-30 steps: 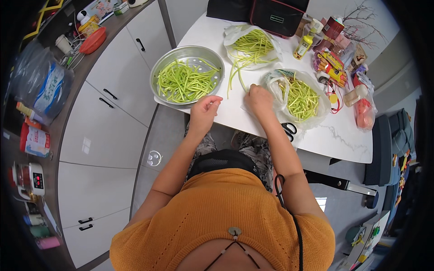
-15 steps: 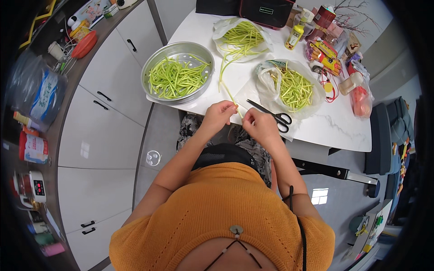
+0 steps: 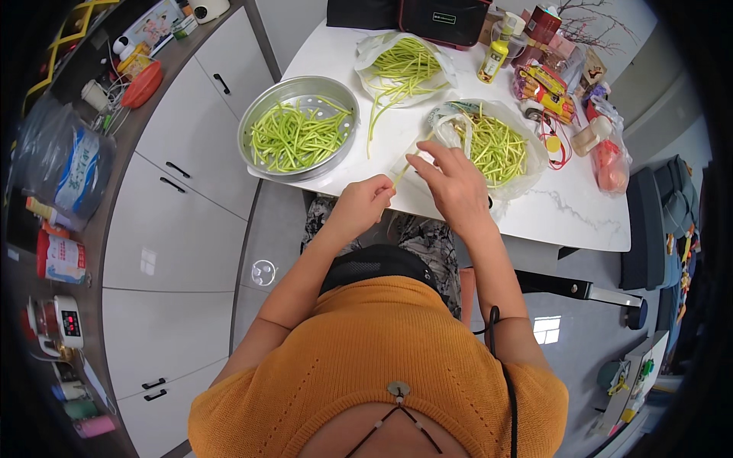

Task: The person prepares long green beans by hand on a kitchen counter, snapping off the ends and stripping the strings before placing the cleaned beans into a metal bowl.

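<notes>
Well, jug [image 3: 52, 156]: clear plastic, far left on the cabinet top, with large printed characters on its blue-and-white label [image 3: 79, 164].
Tub [image 3: 65, 257]: red and white, just below the jug in my view, its small print too fine for me to read.
Appliance [image 3: 70, 322]: white, red figures lit on its dark panel.
Pan [image 3: 301, 86]: round silver metal with holes in its base, on the white table [image 3: 569, 215], holding a loose heap of green stems [image 3: 296, 139], beyond and left of my hands.
Left hand [image 3: 360, 203]: curled, thumb and fingers pinching a single stem.
Single stem [image 3: 401, 176]: slants up from my left fingertips into the space between my hands; I cannot tell whether my right fingers touch it.
Upper bag [image 3: 369, 59]: thin white plastic, long stems spilling from its mouth toward me.
Black case [image 3: 427, 29]: behind that bag, a small lettered tag on its front.
Right hand [image 3: 460, 191]: thumb and fingers spread apart, just beside the right bag.
Bottle [image 3: 493, 61]: yellow, with a printed label.
Right bag [image 3: 537, 153]: see-through, greenish print near its left edge, short stems [image 3: 496, 153] inside.
Packet [image 3: 546, 91]: red and yellow, printed.
</notes>
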{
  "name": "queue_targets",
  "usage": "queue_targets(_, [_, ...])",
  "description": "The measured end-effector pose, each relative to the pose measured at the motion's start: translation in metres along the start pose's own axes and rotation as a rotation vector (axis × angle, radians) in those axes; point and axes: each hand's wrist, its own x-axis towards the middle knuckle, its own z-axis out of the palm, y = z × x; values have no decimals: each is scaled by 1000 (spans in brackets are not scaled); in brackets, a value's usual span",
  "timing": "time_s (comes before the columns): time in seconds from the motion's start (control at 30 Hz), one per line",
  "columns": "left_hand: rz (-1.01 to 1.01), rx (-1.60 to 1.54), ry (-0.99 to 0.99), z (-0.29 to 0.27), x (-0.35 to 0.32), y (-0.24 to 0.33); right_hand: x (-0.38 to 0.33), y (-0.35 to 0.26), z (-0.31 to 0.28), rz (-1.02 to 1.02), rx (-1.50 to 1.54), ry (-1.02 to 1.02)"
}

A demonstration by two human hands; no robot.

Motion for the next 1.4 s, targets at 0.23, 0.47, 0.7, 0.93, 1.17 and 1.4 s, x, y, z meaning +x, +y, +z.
queue_targets(0.23, [164, 192, 140, -9, -6, 11, -8, 20, 6, 73, -33, -235])
queue_targets(0.47, [190, 126, 170, -14, -5, 9, -20, 26, 18, 451, 571, -230])
queue_targets(0.7, [209, 120, 116, 7, -13, 8, -28, 14, 38, 830, 1248, -26])
queue_targets(0.93, [172, 44, 45, 11, -10, 11, -27, 10, 41, 1035, 1721, 98])
queue_targets(1.17, [45, -143, 78, 7, -9, 9, -18, 9, 36, 1044, 1347, 143])
queue_targets(1.4, [-39, -314, 30, 8, -9, 9, -22, 7, 35, 927, 1189, -13])
